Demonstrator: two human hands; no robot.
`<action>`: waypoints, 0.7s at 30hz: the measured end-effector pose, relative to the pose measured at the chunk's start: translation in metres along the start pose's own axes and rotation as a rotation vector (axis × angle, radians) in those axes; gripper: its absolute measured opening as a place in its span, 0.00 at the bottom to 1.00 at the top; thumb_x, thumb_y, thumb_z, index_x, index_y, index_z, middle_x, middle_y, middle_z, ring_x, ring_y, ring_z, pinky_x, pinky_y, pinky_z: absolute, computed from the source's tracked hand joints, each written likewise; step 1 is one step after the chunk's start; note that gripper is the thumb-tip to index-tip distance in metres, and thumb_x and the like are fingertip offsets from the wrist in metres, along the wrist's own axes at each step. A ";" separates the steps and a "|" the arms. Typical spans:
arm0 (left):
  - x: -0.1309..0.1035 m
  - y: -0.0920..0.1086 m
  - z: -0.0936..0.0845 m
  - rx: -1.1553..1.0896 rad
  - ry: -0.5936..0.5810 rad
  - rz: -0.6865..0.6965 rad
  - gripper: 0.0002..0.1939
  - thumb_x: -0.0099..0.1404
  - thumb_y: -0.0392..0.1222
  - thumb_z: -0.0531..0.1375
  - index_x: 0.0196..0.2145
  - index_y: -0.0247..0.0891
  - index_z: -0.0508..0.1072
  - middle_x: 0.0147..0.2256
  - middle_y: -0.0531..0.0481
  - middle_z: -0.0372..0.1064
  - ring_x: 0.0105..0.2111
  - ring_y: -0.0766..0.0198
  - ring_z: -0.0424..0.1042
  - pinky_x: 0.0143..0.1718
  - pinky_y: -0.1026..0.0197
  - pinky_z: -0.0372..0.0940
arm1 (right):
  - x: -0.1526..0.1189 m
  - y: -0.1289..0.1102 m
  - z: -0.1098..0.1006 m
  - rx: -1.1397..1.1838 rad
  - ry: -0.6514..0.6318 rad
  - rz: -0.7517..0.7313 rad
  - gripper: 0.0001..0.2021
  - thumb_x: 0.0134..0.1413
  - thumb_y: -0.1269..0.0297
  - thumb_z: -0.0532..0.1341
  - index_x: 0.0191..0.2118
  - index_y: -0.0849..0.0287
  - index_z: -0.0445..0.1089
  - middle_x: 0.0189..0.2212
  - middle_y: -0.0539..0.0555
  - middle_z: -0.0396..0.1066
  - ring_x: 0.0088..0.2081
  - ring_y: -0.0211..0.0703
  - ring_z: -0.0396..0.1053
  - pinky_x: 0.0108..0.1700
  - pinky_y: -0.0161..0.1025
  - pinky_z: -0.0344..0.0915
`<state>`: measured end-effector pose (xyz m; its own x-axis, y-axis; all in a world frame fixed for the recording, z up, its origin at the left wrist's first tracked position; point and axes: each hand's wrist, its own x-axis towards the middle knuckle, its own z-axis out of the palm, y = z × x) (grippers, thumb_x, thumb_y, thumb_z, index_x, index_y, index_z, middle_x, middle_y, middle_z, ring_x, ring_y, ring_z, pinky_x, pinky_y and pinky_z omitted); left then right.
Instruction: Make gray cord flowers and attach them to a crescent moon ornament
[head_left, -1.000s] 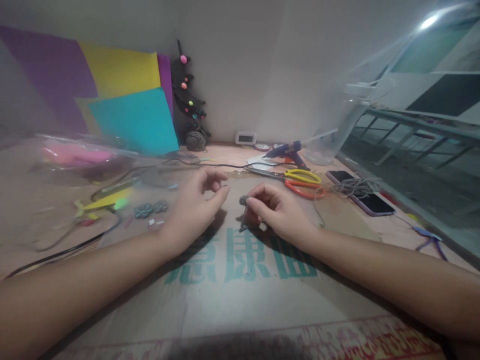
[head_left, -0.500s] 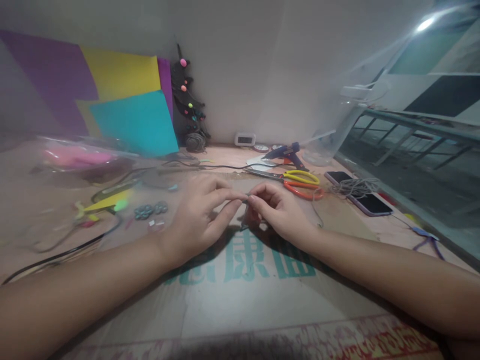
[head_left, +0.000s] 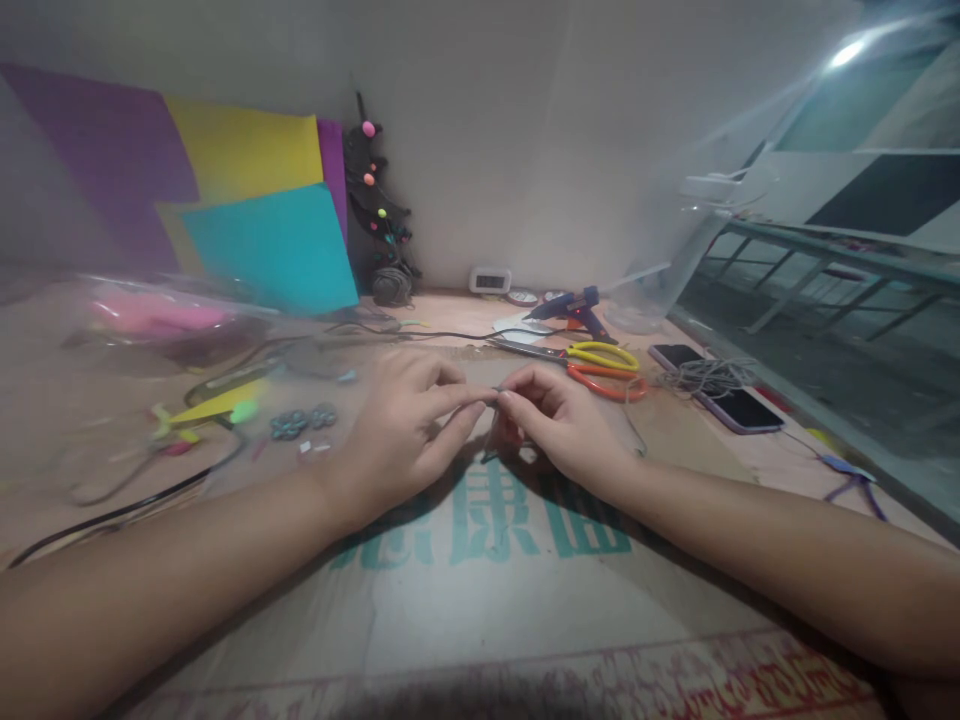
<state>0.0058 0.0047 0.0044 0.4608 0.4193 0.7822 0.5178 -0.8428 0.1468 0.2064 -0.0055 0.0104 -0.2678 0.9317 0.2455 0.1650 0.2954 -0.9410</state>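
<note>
Where right fingers (head_left: 519, 410) pinch, the piece (head_left: 491, 442) seems spindly.

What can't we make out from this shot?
Small dark piece, head view: upper part hidden by the fingers.
Left hand's contact, head view: fingertips overlap; pinching or only touching is unclear.
Green lettering, head view: left character partly covered by the left hand.
White display, head view: digits too small.
</note>
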 end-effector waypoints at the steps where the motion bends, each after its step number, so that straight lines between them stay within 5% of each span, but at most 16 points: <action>1: 0.000 0.000 0.000 -0.013 -0.003 -0.012 0.09 0.70 0.37 0.57 0.43 0.41 0.78 0.35 0.49 0.70 0.38 0.59 0.67 0.42 0.53 0.59 | 0.000 0.000 0.000 0.003 -0.001 -0.001 0.11 0.59 0.56 0.62 0.34 0.58 0.65 0.21 0.45 0.67 0.22 0.33 0.65 0.24 0.31 0.64; 7: -0.003 0.003 -0.001 -0.063 -0.002 -0.071 0.08 0.71 0.37 0.56 0.47 0.40 0.71 0.37 0.50 0.70 0.41 0.59 0.68 0.47 0.53 0.59 | 0.000 -0.001 0.001 0.011 -0.004 0.013 0.11 0.59 0.57 0.62 0.34 0.58 0.64 0.21 0.45 0.68 0.22 0.32 0.67 0.25 0.31 0.65; 10: -0.003 0.001 0.001 -0.068 0.015 -0.143 0.03 0.70 0.40 0.58 0.39 0.39 0.68 0.35 0.51 0.69 0.39 0.59 0.68 0.45 0.55 0.60 | -0.001 -0.002 0.002 0.007 -0.008 0.041 0.11 0.59 0.57 0.62 0.34 0.58 0.64 0.21 0.45 0.68 0.22 0.33 0.67 0.24 0.31 0.65; 14: 0.000 -0.003 0.003 -0.089 -0.024 -0.261 0.11 0.72 0.44 0.55 0.31 0.39 0.66 0.32 0.51 0.68 0.36 0.60 0.67 0.41 0.56 0.59 | -0.002 -0.003 0.002 -0.004 -0.017 0.050 0.10 0.59 0.58 0.62 0.34 0.58 0.64 0.22 0.46 0.68 0.22 0.32 0.66 0.25 0.31 0.64; 21: 0.000 -0.003 0.003 -0.117 -0.063 -0.242 0.09 0.73 0.37 0.53 0.41 0.38 0.74 0.39 0.50 0.75 0.43 0.60 0.71 0.48 0.57 0.60 | -0.001 -0.003 0.002 -0.025 -0.026 0.014 0.08 0.60 0.60 0.60 0.35 0.58 0.64 0.22 0.46 0.68 0.22 0.32 0.66 0.25 0.31 0.64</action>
<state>0.0067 0.0083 0.0017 0.3792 0.6305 0.6772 0.5336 -0.7470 0.3967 0.2045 -0.0073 0.0123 -0.2901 0.9299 0.2260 0.1929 0.2881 -0.9380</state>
